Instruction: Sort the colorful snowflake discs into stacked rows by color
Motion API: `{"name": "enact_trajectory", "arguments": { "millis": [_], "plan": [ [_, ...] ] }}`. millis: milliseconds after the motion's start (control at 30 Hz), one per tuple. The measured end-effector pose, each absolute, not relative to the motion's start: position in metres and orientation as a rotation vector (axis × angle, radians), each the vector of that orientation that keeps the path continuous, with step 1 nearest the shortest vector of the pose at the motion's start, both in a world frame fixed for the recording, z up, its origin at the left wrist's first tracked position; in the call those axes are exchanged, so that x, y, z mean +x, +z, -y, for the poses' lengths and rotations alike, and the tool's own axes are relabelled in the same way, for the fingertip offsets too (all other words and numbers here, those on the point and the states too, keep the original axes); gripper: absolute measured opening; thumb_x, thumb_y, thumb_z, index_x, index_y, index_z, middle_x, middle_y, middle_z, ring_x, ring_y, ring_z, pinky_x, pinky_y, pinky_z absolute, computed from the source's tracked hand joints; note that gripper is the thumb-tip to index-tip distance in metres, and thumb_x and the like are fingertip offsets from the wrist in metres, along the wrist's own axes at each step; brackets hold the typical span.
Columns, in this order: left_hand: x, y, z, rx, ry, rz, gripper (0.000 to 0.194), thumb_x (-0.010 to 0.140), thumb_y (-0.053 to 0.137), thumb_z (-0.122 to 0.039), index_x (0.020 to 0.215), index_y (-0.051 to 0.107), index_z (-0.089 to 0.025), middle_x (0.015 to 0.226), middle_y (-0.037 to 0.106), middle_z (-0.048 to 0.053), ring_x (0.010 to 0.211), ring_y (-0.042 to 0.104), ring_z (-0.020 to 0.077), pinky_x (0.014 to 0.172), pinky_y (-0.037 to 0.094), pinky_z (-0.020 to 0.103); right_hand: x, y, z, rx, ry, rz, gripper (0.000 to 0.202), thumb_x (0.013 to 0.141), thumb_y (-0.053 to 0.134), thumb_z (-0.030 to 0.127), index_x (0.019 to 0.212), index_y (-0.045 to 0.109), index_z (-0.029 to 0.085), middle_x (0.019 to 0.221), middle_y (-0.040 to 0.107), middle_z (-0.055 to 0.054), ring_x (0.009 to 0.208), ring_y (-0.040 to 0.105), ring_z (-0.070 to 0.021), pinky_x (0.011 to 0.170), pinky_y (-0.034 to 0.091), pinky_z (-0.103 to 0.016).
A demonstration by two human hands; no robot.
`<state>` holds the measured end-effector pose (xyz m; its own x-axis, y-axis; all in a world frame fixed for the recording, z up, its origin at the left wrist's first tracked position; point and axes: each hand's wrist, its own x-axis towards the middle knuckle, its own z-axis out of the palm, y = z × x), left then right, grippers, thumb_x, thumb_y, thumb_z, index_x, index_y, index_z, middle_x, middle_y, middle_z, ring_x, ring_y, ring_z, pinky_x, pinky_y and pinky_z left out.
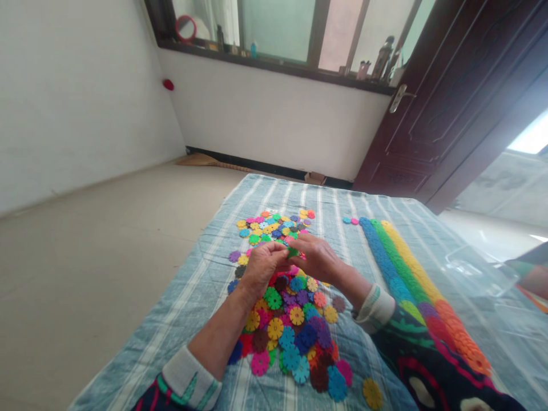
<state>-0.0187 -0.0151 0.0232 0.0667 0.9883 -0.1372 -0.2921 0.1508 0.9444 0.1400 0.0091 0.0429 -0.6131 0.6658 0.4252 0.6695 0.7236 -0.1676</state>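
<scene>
Both hands meet over a loose pile of colourful notched plastic discs spread on a striped cloth. My left hand has its fingertips pinched at the edge of a green notched disc. My right hand grips the same green disc from the other side, its fingers partly covering it. Whether a second disc is between the fingers, I cannot tell. Beyond the hands, more discs in yellow, blue, pink and green lie scattered, some overlapping.
To the right lie long rows of overlapping discs: a blue row, a green row and a yellow row, with red and orange discs at the near end. Clear plastic containers stand at the right edge. A dark red door is behind.
</scene>
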Motion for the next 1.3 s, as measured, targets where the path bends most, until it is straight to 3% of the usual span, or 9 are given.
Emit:
{"name": "enact_trajectory", "arguments": {
  "millis": [633,900,1133,1300],
  "plan": [
    [-0.032,0.027,0.011,0.71,1.191,-0.762,0.035,0.047,0.09,-0.022,0.07,0.066,-0.011,0.065,0.072,0.003,0.06,0.069,0.0164,0.064,0.059,0.029,0.127,0.053,0.003,-1.04,-0.216,2.525,0.008,0.09,0.058,0.021,0.086,0.063,0.016,0.084,0.062,-0.005,0.075,0.055,-0.0166,0.062,0.035,-0.027],
    [-0.032,0.023,0.01,0.764,1.233,-0.806,0.031,0.051,0.087,-0.022,0.071,0.066,-0.011,0.064,0.071,0.004,0.06,0.069,0.017,0.064,0.059,0.031,0.124,0.051,0.0,-1.097,-0.21,2.536,0.008,0.09,0.059,0.022,0.088,0.064,0.016,0.085,0.063,-0.006,0.078,0.057,-0.0177,0.063,0.037,-0.027],
    [-0.036,0.021,0.005,0.716,1.311,-0.869,0.025,0.057,0.082,-0.019,0.072,0.063,-0.012,0.067,0.072,0.003,0.062,0.07,0.0162,0.062,0.057,0.027,0.127,0.053,0.005,-1.106,-0.141,2.453,0.016,0.09,0.061,0.027,0.103,0.063,0.018,0.091,0.064,-0.007,0.085,0.057,-0.0198,0.07,0.041,-0.028],
    [-0.039,0.021,0.002,0.636,1.389,-0.934,0.02,0.063,0.076,-0.013,0.074,0.059,-0.014,0.064,0.069,0.001,0.062,0.071,0.0178,0.06,0.057,0.026,0.127,0.042,0.025,-1.036,-0.148,2.499,0.01,0.09,0.06,0.025,0.087,0.065,0.016,0.082,0.063,-0.006,0.078,0.055,-0.0195,0.069,0.041,-0.031]
  ]
}}
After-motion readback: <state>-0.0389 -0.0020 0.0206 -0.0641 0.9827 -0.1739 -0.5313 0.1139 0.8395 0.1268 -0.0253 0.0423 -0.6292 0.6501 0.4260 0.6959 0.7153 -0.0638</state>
